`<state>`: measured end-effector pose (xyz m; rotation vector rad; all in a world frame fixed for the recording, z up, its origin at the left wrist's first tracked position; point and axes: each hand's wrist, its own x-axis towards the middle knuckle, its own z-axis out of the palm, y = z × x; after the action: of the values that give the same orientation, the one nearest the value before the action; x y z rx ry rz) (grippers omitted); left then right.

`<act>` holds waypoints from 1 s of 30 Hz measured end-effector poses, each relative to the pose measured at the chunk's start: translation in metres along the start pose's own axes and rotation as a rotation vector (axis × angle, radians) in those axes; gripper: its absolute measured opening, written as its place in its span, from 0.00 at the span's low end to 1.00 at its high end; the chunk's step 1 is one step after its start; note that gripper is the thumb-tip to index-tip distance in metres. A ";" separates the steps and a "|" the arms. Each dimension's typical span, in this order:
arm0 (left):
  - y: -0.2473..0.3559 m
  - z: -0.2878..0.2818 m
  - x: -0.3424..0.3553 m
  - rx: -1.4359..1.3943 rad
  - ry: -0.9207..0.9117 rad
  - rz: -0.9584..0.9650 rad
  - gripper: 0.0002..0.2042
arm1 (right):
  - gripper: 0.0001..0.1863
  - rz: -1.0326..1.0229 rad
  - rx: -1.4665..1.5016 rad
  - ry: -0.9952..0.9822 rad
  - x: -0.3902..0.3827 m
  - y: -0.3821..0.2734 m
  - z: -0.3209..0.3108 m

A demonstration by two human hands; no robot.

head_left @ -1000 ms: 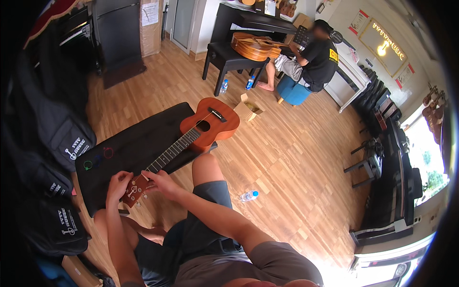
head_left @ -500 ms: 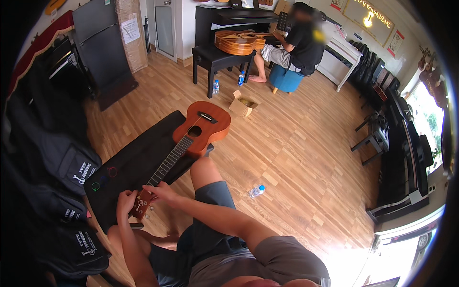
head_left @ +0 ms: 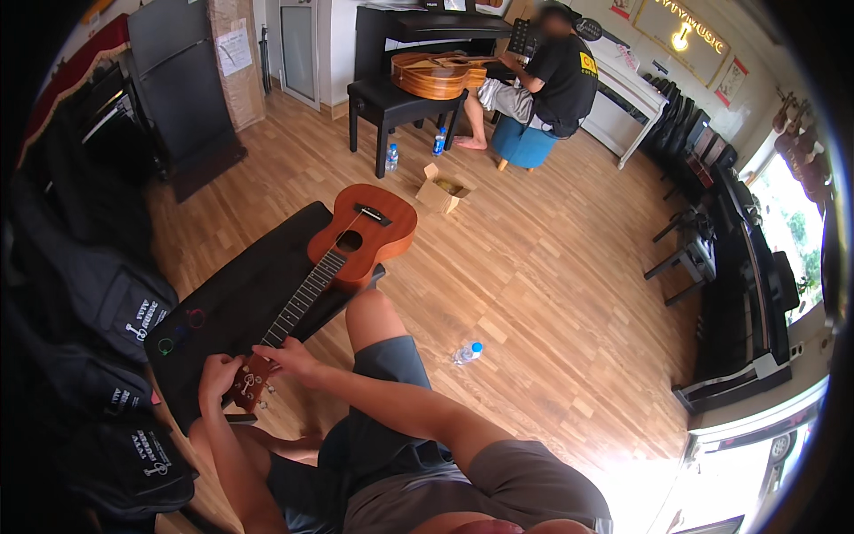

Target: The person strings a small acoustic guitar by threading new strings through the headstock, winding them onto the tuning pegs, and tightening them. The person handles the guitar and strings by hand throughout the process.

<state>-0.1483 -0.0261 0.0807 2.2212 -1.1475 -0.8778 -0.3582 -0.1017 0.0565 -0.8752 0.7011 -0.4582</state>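
A reddish-brown ukulele [head_left: 369,230] lies diagonally on a black padded bench [head_left: 234,289], its headstock toward me. My left hand [head_left: 217,376] is closed at the left edge of the headstock; whatever its fingers pinch is too small to make out. My right hand [head_left: 286,363] grips the neck where it meets the headstock, thumb and fingers around it. On the bench to the left are small coiled loops of green [head_left: 165,346], blue and red string [head_left: 196,318].
Black gig bags [head_left: 111,303] line the left. An open cardboard box [head_left: 440,191] and plastic bottles [head_left: 468,354] stand on the floor. Ahead, a person [head_left: 560,93] sits on a blue stool beside a guitar [head_left: 427,76] on a piano bench. Keyboards [head_left: 747,303] line the right.
The view has shifted, so the room appears slightly higher and farther left than a second ago. My two hands stay at the headstock with little visible change.
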 end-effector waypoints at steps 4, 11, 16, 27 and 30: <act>0.000 -0.002 0.000 0.010 -0.022 -0.019 0.20 | 0.26 -0.019 0.004 0.069 0.003 0.005 0.004; 0.012 -0.001 -0.003 0.242 0.050 -0.036 0.22 | 0.26 -0.008 0.014 0.155 0.013 0.014 0.008; 0.010 -0.002 -0.002 0.214 0.038 -0.032 0.22 | 0.29 -0.021 -0.019 0.199 0.011 0.012 0.014; -0.012 -0.012 -0.011 -0.390 -0.210 0.087 0.14 | 0.21 -0.047 0.110 0.086 0.017 0.022 0.017; -0.019 -0.012 -0.010 -0.518 -0.260 0.044 0.13 | 0.20 -0.034 0.108 0.067 0.017 0.022 0.016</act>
<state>-0.1341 -0.0065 0.0796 1.6909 -0.9363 -1.3041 -0.3328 -0.0911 0.0392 -0.7742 0.7173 -0.5525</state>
